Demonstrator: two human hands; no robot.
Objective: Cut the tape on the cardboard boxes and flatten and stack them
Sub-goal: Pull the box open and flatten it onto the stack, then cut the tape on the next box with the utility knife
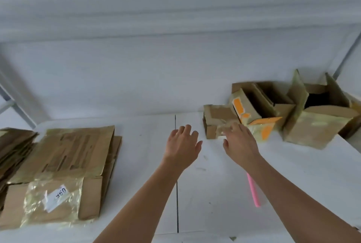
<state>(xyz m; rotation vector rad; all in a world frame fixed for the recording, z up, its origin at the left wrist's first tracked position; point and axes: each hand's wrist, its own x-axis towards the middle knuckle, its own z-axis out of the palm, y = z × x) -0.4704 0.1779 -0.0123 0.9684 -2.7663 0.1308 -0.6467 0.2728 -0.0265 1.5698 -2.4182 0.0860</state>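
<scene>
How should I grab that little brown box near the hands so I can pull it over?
Probably take the small box by its near lower corner, coming from the front, where the right hand is already reaching. That corner faces the person and is free, while its right side sits tight against the orange-labelled box. The left hand could steady its open left side.

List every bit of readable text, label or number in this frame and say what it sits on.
"UPF", roughly, and uncertain: dark letters, rotated and blurred, on the white label under clear tape on the top flattened box of the stack at left.
Orange stickers on the small open box at right: no print can be made out.
Faint dark markings on the flattened box behind: too blurred to read.
</scene>
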